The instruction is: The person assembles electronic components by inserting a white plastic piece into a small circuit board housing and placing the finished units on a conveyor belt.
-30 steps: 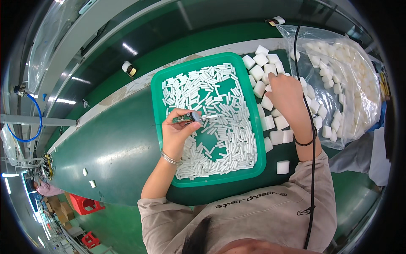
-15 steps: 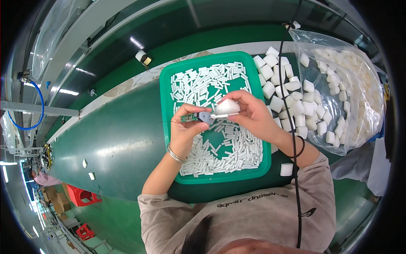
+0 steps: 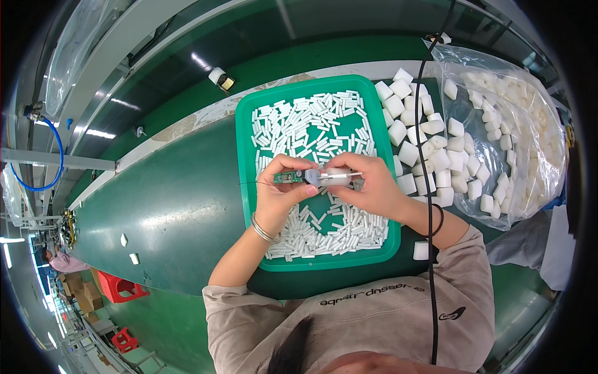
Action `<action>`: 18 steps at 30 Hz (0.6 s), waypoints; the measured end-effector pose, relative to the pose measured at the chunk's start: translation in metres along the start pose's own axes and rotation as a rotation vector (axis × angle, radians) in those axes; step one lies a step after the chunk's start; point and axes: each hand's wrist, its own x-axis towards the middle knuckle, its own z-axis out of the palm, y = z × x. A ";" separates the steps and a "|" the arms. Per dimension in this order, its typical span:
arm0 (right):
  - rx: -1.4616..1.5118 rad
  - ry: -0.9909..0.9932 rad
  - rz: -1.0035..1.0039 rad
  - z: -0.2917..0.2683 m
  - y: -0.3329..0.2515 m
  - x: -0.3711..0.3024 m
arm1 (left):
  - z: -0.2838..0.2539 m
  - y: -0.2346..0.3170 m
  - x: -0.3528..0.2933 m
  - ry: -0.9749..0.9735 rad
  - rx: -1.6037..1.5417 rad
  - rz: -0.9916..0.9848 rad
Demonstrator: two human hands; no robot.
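My left hand [image 3: 279, 194] pinches a small green circuit board [image 3: 285, 178] with a grey end piece [image 3: 312, 177] and a thin wire trailing to the left. My right hand [image 3: 377, 186] grips a white rounded cap [image 3: 337, 179], with a thin white rod lying along it. The cap's end meets the grey piece between my fingertips; how far they join is hidden. Both hands are over a green tray [image 3: 311, 265], in which many short white rods [image 3: 305, 118] are scattered.
Loose white caps [image 3: 439, 160] are heaped right of the tray, beside a clear plastic bag [image 3: 529, 118] full of more. A black cable [image 3: 431, 249] hangs across my right arm. Another capped piece [image 3: 220, 78] lies beyond the table edge. Red stools [image 3: 118, 290] stand at lower left.
My right hand has turned and lowered the white cap, bringing it in line with the grey piece. My left hand has shifted slightly right, still holding the circuit board.
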 end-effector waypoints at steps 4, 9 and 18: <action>-0.064 0.103 -0.099 0.004 0.007 0.001 | -0.001 -0.002 -0.001 -0.071 0.048 0.043; -0.113 0.112 -0.060 -0.004 0.001 0.002 | -0.005 -0.005 0.000 0.096 0.037 0.027; 0.367 0.176 -0.030 -0.001 0.011 0.000 | -0.006 -0.006 0.001 0.112 -0.048 0.030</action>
